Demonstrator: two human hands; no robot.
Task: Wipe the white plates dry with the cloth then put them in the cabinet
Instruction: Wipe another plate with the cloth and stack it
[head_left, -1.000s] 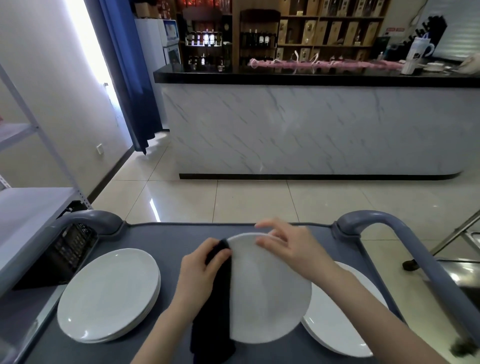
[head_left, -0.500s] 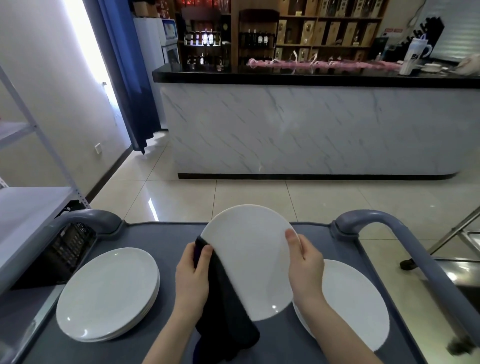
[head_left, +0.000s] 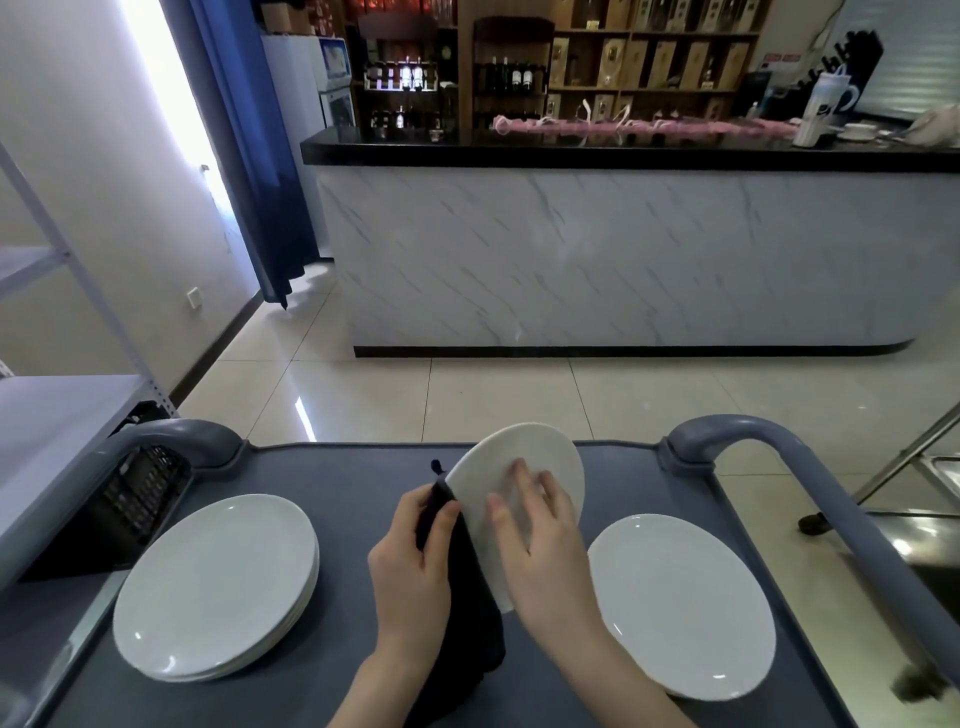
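Well, the wiping looks partway done, and no plate is put away yet. The left hand grips the dark cloth at the edge of the tilted, smooth white plate. The right hand lies flat on it. A plate stack sits left of the left hand

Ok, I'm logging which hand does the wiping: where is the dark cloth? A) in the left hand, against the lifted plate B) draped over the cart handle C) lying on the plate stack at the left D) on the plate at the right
A: the left hand grips the dark cloth against the edge of the tilted plate, while the right hand lies spread on its face.
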